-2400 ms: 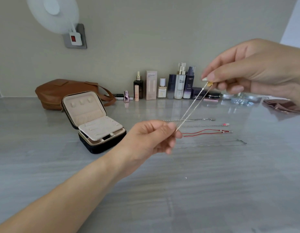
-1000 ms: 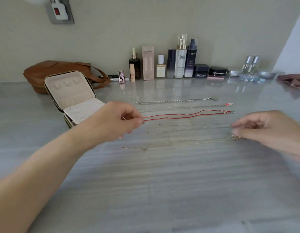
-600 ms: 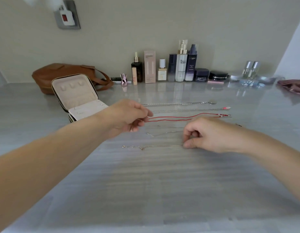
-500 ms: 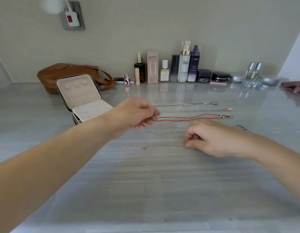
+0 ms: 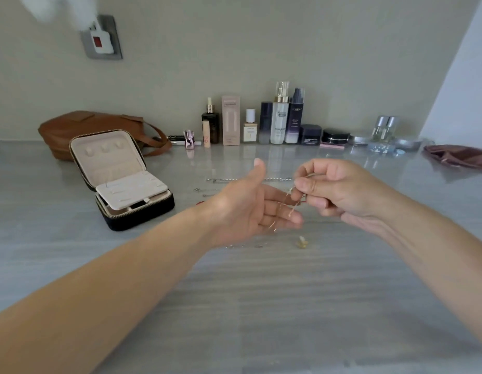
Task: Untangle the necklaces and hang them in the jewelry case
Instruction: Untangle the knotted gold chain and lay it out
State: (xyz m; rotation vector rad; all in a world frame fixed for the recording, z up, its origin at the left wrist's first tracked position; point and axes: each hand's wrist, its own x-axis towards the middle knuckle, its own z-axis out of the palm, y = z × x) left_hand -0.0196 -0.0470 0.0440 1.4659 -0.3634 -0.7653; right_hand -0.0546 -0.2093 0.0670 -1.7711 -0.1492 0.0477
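Gold necklace (image 5: 288,203): a thin chain, held in the air between the two hands above the grey table (image 5: 261,306), in front of the other laid-out chains. Its upper part is pinched by the right hand (image 5: 339,190), whose fingers are curled in with thumb and fingertips closed on the chain. From there the chain runs down across the fingers of the left hand (image 5: 250,209). That hand is palm-up with fingers extended and thumb raised; it supports the chain without gripping it. A small yellowish pendant (image 5: 301,242) sits low, under the left fingertips; it is blurred, and whether it touches the table cannot be determined.

Other necklaces lie flat on the table behind the hands and are partly hidden by them. A silver chain (image 5: 223,180) runs left to right. A finer chain (image 5: 204,189) lies just nearer. A fragment of red cord (image 5: 200,203) shows by the left wrist. A faint chain (image 5: 242,246) lies on the near side, below the left hand.

Jewelry case (image 5: 121,179): to the left of the hands and well apart from them. It is open, with the lid tilted back, a black shell and a cream lining. No necklace is visible in it.

Behind the case is a brown bag (image 5: 94,128). A row of cosmetic bottles (image 5: 280,117) stands along the wall. A pink pouch (image 5: 456,157) lies at far right.
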